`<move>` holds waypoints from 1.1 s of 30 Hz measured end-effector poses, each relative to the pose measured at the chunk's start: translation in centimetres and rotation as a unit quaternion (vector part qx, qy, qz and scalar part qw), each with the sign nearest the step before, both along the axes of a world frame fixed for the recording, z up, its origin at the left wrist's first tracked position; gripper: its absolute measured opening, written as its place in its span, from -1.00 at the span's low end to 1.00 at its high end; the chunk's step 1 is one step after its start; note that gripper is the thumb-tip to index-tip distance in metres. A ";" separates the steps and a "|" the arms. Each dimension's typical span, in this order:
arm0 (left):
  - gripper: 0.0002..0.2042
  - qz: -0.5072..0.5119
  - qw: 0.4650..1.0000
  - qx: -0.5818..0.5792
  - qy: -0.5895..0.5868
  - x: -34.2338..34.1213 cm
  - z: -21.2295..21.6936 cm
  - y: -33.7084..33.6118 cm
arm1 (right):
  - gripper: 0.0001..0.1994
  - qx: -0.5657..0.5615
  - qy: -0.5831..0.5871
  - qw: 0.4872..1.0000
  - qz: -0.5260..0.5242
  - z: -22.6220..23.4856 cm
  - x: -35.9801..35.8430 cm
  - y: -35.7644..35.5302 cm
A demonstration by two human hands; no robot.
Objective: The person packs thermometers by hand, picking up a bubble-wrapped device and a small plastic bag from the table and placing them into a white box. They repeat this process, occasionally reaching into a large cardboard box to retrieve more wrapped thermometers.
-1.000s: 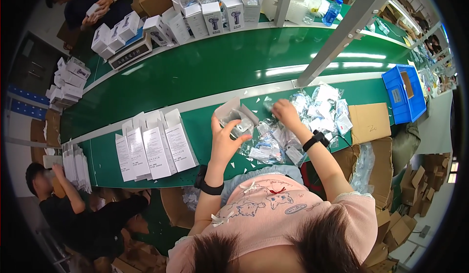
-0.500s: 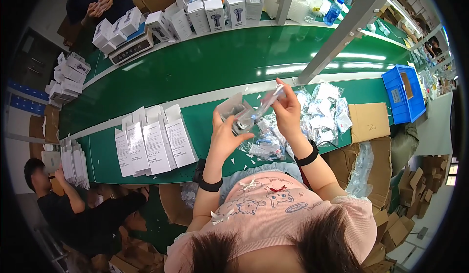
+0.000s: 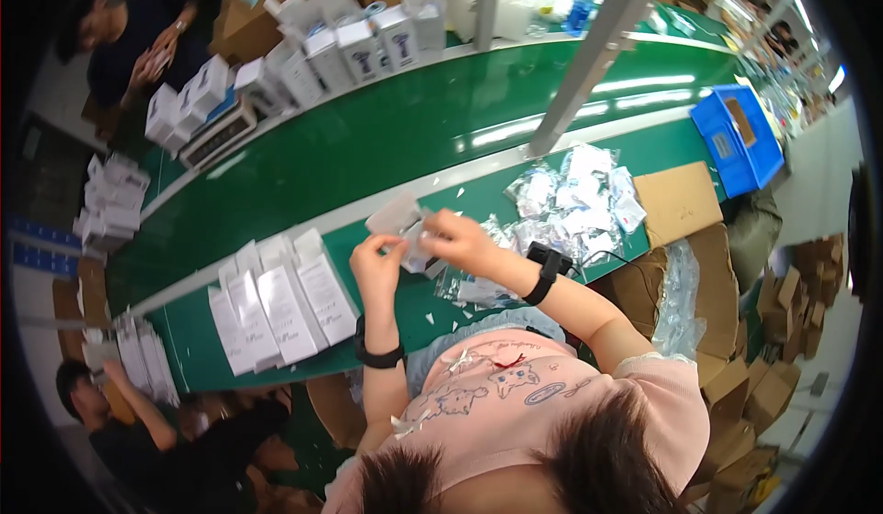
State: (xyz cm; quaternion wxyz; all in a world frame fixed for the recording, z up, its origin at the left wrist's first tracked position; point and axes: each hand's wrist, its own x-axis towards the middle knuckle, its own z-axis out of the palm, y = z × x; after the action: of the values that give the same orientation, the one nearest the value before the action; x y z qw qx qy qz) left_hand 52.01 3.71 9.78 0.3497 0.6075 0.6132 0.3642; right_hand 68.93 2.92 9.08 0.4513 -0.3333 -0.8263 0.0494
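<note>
Plastic bag (image 3: pixel 405 229) sits up off the green table (image 3: pixel 386 146), pinched between both my hands so I can work on it. My left hand (image 3: pixel 377 261) grips its bottom edge, my right hand (image 3: pixel 455 238) clamps its side. More little bags (image 3: pixel 575 201) wait nearby, white boxes (image 3: pixel 276 298) beside me.

A green table (image 3: pixel 405 307) crosses the middle of the frame, carrying a row of white boxes (image 3: pixel 280 302) at lower left, a heap of clear plastic bags (image 3: pixel 575 206) right of centre, and a flat cardboard sheet (image 3: pixel 678 203) further right.
</note>
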 end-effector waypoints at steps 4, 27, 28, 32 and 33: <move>-0.91 -0.006 1.000 0.004 -0.007 -0.5 -1.8 0.4 | -0.84 0.005 -0.092 0.995 0.024 -0.3 -0.1 0.3; -0.73 0.145 0.897 0.188 0.372 -3.5 -4.8 31.5 | -0.73 -0.240 0.071 0.735 -0.630 -1.8 15.5 -27.9; -0.68 0.139 0.907 0.195 0.348 -3.0 -5.0 31.4 | -0.73 -0.247 0.093 0.729 -0.632 -1.8 16.0 -28.8; -0.50 0.255 0.851 0.253 0.383 3.3 -3.5 23.6 | -0.71 -0.282 0.249 0.678 -0.632 0.2 19.4 -33.1; -0.48 0.244 0.816 0.324 0.411 4.4 -3.3 21.2 | -0.70 -0.294 0.352 0.639 -0.617 1.7 21.1 -34.2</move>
State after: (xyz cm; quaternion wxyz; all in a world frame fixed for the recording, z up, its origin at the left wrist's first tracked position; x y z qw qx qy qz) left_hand 56.39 24.89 6.53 -0.2521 0.6092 0.6748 0.3316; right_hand 90.03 -31.27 10.76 0.5115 -0.8386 -0.1492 0.1136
